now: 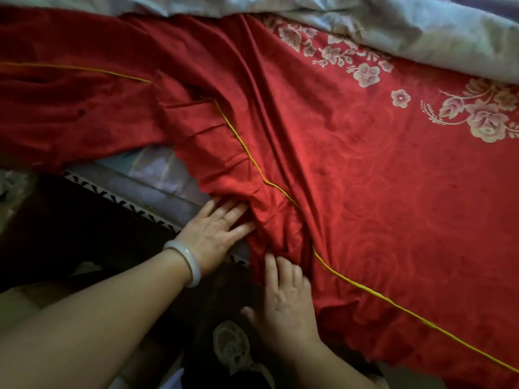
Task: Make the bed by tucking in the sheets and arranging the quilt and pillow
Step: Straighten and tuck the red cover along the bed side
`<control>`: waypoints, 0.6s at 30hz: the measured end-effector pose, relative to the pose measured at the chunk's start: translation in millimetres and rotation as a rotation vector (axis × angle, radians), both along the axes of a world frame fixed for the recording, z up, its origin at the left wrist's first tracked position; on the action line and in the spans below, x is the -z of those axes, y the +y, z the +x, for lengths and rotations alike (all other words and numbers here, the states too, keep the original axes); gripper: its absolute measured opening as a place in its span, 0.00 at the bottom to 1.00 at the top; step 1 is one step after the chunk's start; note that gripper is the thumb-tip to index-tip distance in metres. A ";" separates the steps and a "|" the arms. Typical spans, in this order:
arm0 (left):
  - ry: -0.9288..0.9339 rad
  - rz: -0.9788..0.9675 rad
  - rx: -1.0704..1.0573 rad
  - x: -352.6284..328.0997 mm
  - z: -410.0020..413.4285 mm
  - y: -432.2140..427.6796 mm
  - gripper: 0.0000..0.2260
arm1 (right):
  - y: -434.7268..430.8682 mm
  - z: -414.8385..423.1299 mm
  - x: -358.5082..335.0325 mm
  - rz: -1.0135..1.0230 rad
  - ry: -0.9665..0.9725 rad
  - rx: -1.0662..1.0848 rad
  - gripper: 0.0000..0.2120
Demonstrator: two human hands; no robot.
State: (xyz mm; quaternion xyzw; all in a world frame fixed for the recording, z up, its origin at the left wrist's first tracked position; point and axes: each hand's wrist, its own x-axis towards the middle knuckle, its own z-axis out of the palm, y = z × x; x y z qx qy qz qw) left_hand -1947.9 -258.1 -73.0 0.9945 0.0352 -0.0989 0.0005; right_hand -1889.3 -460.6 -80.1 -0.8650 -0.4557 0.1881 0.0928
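A red sheet (351,169) with pale flower prints, yellow piping and a pleated frill covers the bed, bunched in folds near the bed's edge. My left hand (216,231), with a pale bangle on its wrist, lies flat with straight fingers pushing under the frill at the mattress edge. My right hand (286,293) presses on the bunched frill just below, fingertips sunk into the cloth. A pale grey-lilac quilt (407,26) lies crumpled along the far side of the bed. No pillow is in view.
A lilac mattress (157,178) with a patterned trim edge shows bare where the sheet is pulled back. Below it lies dark floor, with a pale shoe (236,352) beside my arms.
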 end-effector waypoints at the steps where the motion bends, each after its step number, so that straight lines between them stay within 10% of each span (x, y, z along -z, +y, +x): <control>1: 0.033 -0.022 -0.012 0.5 3.5 1.5 0.39 | 0.7 -1.9 2.7 0.000 -0.029 0.002 0.51; 11: -0.270 -0.212 0.046 -8.1 -9.7 -1.0 0.06 | 9.2 0.3 11.2 0.180 -0.131 0.087 0.14; 18: -0.210 -0.303 -0.021 -26.3 -34.8 -14.3 0.07 | -4.3 -0.9 -17.7 0.278 0.543 0.302 0.04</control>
